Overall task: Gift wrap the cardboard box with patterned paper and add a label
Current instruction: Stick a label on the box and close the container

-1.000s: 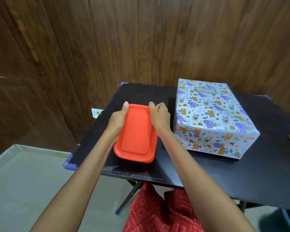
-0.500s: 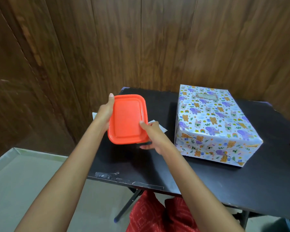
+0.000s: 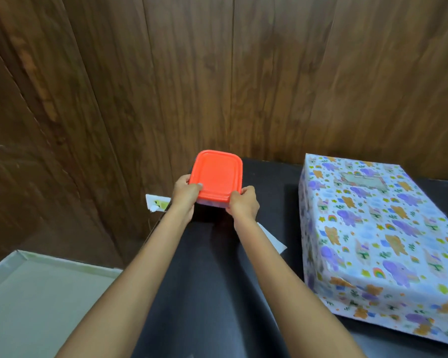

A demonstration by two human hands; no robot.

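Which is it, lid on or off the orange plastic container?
On: the orange rectangular plastic lid sits flat, covering the container top.

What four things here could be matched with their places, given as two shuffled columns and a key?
Things:
1. container
2. wrapped box
3. label
4. white paper sheet

Places:
A. flat on the table, left of the wrapped box
B. gripped at its near corners by the left hand and right hand
C. stuck on top of the wrapped box, toward the far end
D. standing on the right side of the table

Pairs: 1-B, 2-D, 3-C, 4-A
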